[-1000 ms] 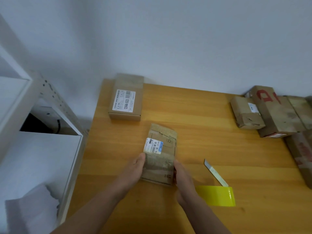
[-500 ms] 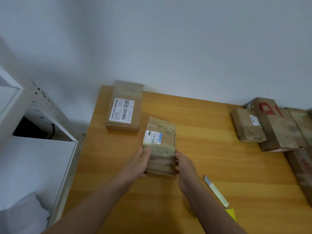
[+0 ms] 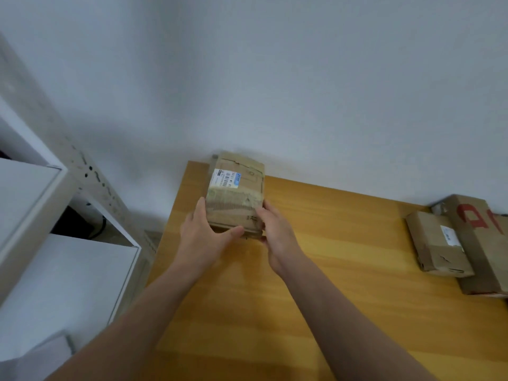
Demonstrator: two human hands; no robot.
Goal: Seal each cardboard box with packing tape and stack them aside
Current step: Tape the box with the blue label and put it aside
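A small taped cardboard box [image 3: 236, 193] with a white and blue label is held over the far left corner of the wooden table [image 3: 330, 270]. My left hand [image 3: 203, 232] grips its left side, thumb across the near face. My right hand [image 3: 275, 232] grips its right side. The box covers almost all of a flat cardboard box at that corner; only a sliver of that box [image 3: 215, 157] shows past the held box's far left corner. The yellow tape roll and the knife are out of view.
Two cardboard boxes lie at the right: a small one with a white label [image 3: 437, 246] and a larger one with red print [image 3: 483, 237]. A white shelf unit [image 3: 55, 243] stands left of the table. The wall runs behind.
Both hands carried the small box away from me to the far left corner, over the flat box. The view tilted up, and the knife and yellow tape left the frame.
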